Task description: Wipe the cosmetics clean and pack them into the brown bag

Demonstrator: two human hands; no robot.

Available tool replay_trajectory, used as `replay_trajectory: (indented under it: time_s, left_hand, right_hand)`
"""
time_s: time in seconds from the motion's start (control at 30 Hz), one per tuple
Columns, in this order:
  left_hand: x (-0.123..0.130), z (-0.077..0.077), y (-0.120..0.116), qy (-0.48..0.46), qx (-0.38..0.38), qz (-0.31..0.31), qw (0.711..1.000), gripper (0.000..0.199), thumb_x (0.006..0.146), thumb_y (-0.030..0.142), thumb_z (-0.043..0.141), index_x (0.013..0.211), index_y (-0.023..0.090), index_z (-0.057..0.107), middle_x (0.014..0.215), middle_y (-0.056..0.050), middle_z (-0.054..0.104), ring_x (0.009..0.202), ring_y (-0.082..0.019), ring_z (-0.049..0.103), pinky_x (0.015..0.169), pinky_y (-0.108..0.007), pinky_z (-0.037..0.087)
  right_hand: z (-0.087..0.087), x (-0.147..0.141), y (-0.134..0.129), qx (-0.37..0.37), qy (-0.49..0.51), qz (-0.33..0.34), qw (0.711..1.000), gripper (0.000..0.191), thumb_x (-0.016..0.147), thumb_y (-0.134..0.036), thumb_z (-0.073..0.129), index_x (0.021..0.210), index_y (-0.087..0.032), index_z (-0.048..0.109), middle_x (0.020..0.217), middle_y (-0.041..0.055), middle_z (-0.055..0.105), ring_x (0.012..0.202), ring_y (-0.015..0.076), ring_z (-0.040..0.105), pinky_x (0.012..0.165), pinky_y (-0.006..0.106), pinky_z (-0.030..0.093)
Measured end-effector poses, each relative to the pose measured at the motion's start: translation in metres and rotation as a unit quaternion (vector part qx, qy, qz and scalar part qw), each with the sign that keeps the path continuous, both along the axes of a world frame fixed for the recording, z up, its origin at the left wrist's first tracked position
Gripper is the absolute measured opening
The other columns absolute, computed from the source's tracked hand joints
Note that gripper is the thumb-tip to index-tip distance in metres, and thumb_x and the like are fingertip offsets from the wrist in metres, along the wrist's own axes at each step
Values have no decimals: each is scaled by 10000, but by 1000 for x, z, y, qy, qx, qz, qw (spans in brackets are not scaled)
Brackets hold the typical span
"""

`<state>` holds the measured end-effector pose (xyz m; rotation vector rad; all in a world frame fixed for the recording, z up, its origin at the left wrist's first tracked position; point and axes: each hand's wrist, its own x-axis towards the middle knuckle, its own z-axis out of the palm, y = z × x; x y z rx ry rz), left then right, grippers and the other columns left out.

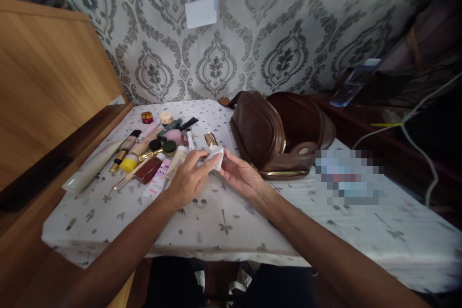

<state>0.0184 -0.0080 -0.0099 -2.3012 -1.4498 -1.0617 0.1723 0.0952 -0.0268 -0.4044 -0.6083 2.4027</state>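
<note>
My left hand [188, 176] pinches a crumpled white tissue [216, 159] over the middle of the table. From the other side, the curled fingers of my right hand [242, 173] close on the same tissue. A small shiny brown-and-gold item [210, 139] shows just beyond the tissue; I cannot tell whether it is held or lies on the cloth. Left of my hands, cosmetics lie in a group: a cream tube [176, 162], a dark red bottle [149, 170], a yellow-capped container [129, 163] and a large pale tube [92, 168]. An open brown leather bag [254, 130] stands to the right.
A patterned white cloth [144, 231] covers the table. Wooden furniture [54, 57] rises along the left side. The papered wall [216, 67] closes off the back. At right are a blurred-out patch [346, 178], a clear bottle [353, 84] and a pale cable [418, 139].
</note>
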Motion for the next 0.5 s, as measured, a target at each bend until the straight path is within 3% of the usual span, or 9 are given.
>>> replay_trajectory:
  time_s: [0.1,0.27,0.33,0.5]
  left_hand:
    - [2,3,-1,12,9,-21,1000,509,994,131,384,1467,297,470,1149,-103,553,1081,-221,556,907,-378,516]
    - [6,4,-3,5,30,-51,998,536,997,133,385,1509,293,404,1144,-104,557,1058,-213,564,876,-356,526]
    - [6,3,-3,0,37,-46,998,536,1002,142,379,1521,278,382,1143,-109,561,1055,-215,566,886,-358,522]
    - [5,2,-2,-7,59,2,998,539,1008,151,370,1537,254,351,1129,-112,550,1083,-220,566,918,-354,510]
  right_hand:
    - [6,1,-6,14,2,30,999,231,771,-318,828,915,-197,693,882,-15,737,761,95,663,706,192,583]
    - [4,3,-12,98,-22,108,989,361,772,-527,777,938,-220,686,901,9,723,892,159,657,726,259,541]
    - [3,4,-12,116,-28,119,986,389,754,-550,780,956,-229,695,910,15,721,925,173,647,746,272,530]
    - [1,4,-13,126,-48,93,986,354,676,-445,868,912,-222,726,822,-27,693,774,126,604,698,253,514]
